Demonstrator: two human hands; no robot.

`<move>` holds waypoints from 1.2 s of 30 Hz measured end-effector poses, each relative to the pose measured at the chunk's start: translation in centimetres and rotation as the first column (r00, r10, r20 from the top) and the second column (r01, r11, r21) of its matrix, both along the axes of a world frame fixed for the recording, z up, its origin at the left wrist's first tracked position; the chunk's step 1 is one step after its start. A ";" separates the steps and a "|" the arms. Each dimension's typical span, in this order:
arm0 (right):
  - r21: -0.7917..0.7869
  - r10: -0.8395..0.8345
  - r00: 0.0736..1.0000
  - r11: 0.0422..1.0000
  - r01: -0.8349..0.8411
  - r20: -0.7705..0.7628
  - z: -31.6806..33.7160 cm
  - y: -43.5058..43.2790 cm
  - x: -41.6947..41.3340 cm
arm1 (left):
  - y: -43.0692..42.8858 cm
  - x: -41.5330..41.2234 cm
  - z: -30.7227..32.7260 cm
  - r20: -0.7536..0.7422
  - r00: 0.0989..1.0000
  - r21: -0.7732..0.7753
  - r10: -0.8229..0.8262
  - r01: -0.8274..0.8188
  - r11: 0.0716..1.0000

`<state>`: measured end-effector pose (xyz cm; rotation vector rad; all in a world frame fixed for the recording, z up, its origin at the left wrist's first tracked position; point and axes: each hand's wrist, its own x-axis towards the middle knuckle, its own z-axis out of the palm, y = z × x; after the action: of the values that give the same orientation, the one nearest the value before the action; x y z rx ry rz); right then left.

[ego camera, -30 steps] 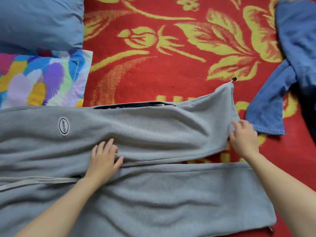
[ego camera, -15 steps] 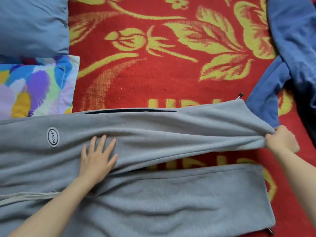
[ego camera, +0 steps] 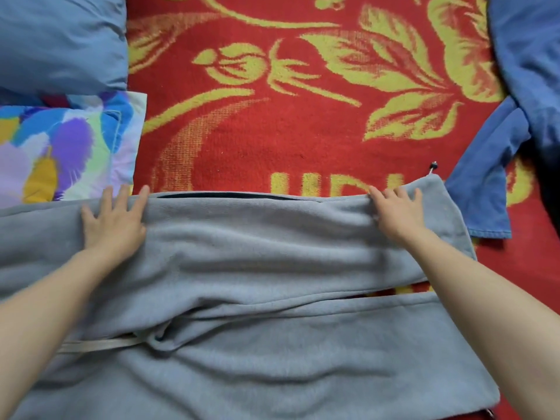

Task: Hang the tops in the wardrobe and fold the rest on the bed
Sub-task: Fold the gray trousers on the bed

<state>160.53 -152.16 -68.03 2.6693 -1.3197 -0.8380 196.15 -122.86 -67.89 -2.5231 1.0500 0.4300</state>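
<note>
Grey sweatpants (ego camera: 257, 268) lie spread sideways across the bed, legs pointing right, a pale drawstring showing at lower left. The far leg lies wrinkled and partly overlaps the near leg. My left hand (ego camera: 113, 221) rests flat on the far leg's upper edge, fingers spread. My right hand (ego camera: 397, 212) lies on the same leg near its cuff, fingers straight and pressing the cloth. A blue top (ego camera: 515, 116) lies crumpled at the right, one sleeve reaching toward the grey cuff.
A red blanket with yellow flowers (ego camera: 288, 131) covers the bed. A blue pillow (ego camera: 60, 40) and a multicoloured pillow (ego camera: 66, 147) sit at the upper left. A small zip pull (ego camera: 433, 166) sticks out past the far cuff.
My right hand let go of the cuff end it had pulled rightward and now lies flat on the leg. My left hand slid up to the far edge, covering the logo patch.
</note>
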 end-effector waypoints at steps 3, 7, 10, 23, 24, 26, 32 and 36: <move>-0.193 0.147 0.981 0.974 -0.121 0.129 1.0 -0.3 -1.8 | 0.2 1.5 0.5 0.015 1.000 -0.051 -0.023 0.024 0.998; -0.307 0.357 0.912 0.908 -0.287 0.203 2.4 0.5 -6.0 | 2.7 1.1 2.0 0.085 0.989 -0.395 -0.123 0.146 0.907; -0.399 0.522 0.821 0.821 -0.409 0.232 2.6 2.3 -10.7 | 7.2 -1.0 3.4 0.150 0.952 -0.518 -0.266 0.305 0.799; -0.303 0.072 0.992 0.952 -0.038 0.103 4.6 15.8 -21.1 | 21.9 -12.1 3.6 0.188 0.877 -0.436 -0.443 0.478 0.762; -0.266 0.016 0.992 0.964 0.019 0.127 4.7 16.5 -21.6 | 22.4 -12.8 3.7 0.167 0.876 -0.436 -0.452 0.476 0.763; -0.213 -0.057 0.986 0.973 0.091 0.160 4.5 18.5 -22.9 | 23.4 -14.1 3.9 0.143 0.869 -0.432 -0.474 0.486 0.760; -0.046 -0.355 0.934 0.934 0.354 -0.033 5.4 21.3 -23.0 | 24.7 -16.5 3.2 0.118 0.851 -0.404 -0.512 0.512 0.758; 0.017 -0.550 0.830 0.835 0.551 0.092 5.2 21.8 -22.9 | 25.2 -17.1 2.9 0.075 0.847 -0.387 -0.527 0.512 0.767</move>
<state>137.64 -130.36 -62.87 2.3529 -2.1671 -0.7353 179.03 -97.70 -65.01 -2.3833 1.9480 0.1057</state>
